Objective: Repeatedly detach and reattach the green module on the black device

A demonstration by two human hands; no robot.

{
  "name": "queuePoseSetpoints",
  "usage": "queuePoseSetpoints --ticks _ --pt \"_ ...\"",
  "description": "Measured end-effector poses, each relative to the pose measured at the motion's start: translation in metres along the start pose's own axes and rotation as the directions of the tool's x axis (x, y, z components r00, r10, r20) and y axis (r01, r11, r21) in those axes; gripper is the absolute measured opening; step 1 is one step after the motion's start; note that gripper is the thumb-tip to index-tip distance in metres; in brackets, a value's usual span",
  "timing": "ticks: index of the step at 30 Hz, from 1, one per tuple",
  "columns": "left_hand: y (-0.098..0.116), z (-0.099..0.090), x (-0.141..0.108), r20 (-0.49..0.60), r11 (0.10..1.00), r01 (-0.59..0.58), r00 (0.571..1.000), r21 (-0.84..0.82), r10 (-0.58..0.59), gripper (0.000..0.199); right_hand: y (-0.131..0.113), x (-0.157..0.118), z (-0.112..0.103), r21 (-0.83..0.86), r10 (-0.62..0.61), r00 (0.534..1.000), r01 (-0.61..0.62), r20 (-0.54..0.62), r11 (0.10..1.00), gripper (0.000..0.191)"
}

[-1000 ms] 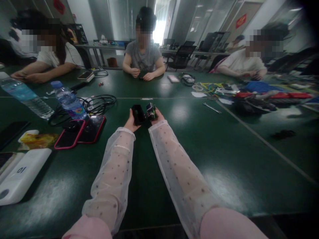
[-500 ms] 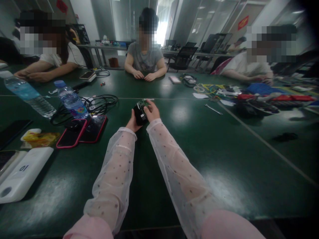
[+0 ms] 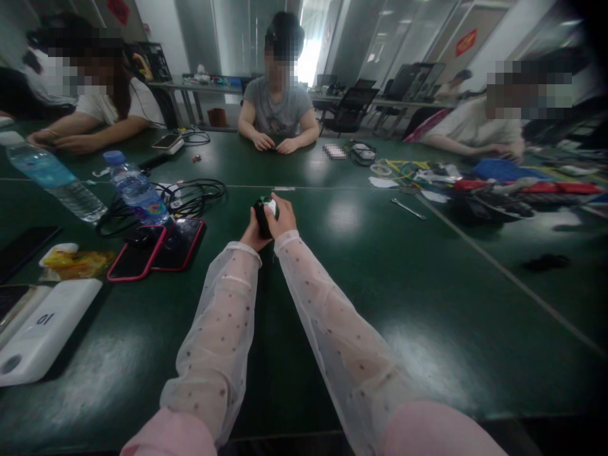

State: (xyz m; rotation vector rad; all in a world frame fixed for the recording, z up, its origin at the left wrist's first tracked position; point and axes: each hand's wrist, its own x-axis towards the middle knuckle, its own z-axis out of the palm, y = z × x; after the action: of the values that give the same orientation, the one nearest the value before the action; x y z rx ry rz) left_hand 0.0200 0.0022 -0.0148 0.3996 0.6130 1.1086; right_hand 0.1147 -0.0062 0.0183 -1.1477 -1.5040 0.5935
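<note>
A small black boxy device [image 3: 261, 218] is gripped in my left hand [image 3: 254, 233], whose thumb lies along its near left side. My right hand [image 3: 285, 217] pinches a small green circuit board [image 3: 272, 206] with a bright, shiny patch, up against the device's right and upper side. The fingers hide much of both pieces, and whether the board sits inside the device cannot be told. Both hands are above the dark green table [image 3: 361, 304], close together.
To the left are two phones [image 3: 154, 250], a white power bank [image 3: 52, 329], water bottles [image 3: 137, 187] and coiled black cables [image 3: 204, 193]. At right lie a wrench [image 3: 408, 209] and a pile of cables and tools [image 3: 503, 187]. Several people sit around the table.
My right hand has shifted slightly left and down, bringing the green board over the device's side. The device's open inside, seen before, is now mostly covered. My left hand stays about where it was.
</note>
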Motion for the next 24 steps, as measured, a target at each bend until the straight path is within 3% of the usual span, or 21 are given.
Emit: queuePoseSetpoints --ticks 3,5,7,9,11,14,16,18,24 --pt "0.001 -0.002 0.003 -0.055 1.0 0.016 0.998 -0.017 -0.017 0.068 0.001 0.01 -0.007 0.124 0.031 0.999 -0.028 -0.021 0.992 0.037" --pt "0.002 -0.004 0.005 -0.103 0.999 0.023 0.994 -0.045 -0.027 0.069 0.005 0.018 -0.015 0.236 0.144 0.989 -0.13 -0.043 0.963 0.032" --pt "0.004 -0.005 0.005 -0.12 0.996 0.025 0.992 -0.084 -0.035 0.068 0.012 0.024 -0.024 0.376 0.317 0.948 -0.29 -0.012 0.88 0.024" --pt "0.005 -0.003 0.003 -0.133 0.995 0.036 0.99 -0.096 -0.049 0.067 0.022 0.024 -0.031 0.528 0.465 0.882 -0.431 0.075 0.731 0.02" --pt "0.007 0.001 -0.001 -0.155 0.995 0.05 0.986 -0.085 -0.063 0.067 0.032 0.018 -0.038 0.665 0.538 0.82 -0.515 0.196 0.541 0.017" --pt "0.008 0.006 -0.006 -0.167 0.994 0.055 0.984 -0.091 -0.07 0.066 0.048 0.006 -0.044 0.786 0.54 0.754 -0.566 0.374 0.247 0.018" --pt "0.008 0.008 -0.008 -0.157 0.993 0.051 0.985 -0.104 -0.067 0.065 0.056 -0.001 -0.046 0.826 0.536 0.74 -0.549 0.407 0.129 0.022" --pt "0.008 0.008 -0.009 -0.155 0.993 0.049 0.986 -0.108 -0.065 0.065 0.061 -0.004 -0.048 0.838 0.549 0.728 -0.539 0.41 0.088 0.025" --pt "0.008 0.005 -0.007 -0.165 0.994 0.05 0.984 -0.099 -0.066 0.067 0.061 -0.003 -0.047 0.831 0.544 0.729 -0.547 0.416 0.098 0.028"
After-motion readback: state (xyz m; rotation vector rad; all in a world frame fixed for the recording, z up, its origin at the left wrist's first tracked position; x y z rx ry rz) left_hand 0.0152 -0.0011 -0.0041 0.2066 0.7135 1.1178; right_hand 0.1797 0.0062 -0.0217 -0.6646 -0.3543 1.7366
